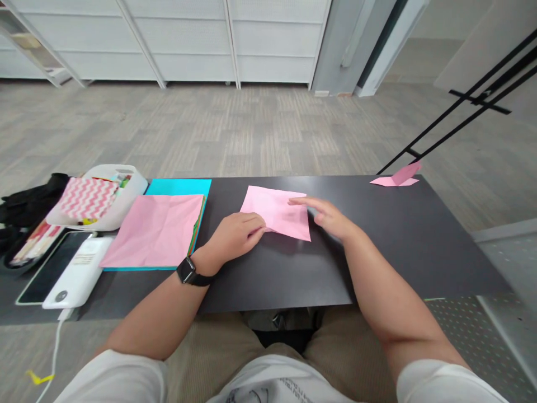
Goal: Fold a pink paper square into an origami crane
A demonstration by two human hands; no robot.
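Observation:
A pink sheet of paper (279,210) lies on the dark table in front of me, its near edge slightly raised. My left hand (241,232), with a black watch on the wrist, is closed on the sheet's lower left edge, thumb and fingers pinched together. Over the right part of the sheet, my right hand (329,215) is open with its fingers stretched out to the left; whether the fingertips touch the paper I cannot tell. Left of my left hand, a stack of coloured paper with a creased pink sheet (157,229) on top rests on the table.
A folded pink paper piece (396,178) stands at the far right corner of the table (398,240). On the left are a white basket (136,193) with a zigzag-patterned item, a white power bank (78,274) with a cable, and a dark-screened phone (50,268). Black bars (444,126) rise behind the table.

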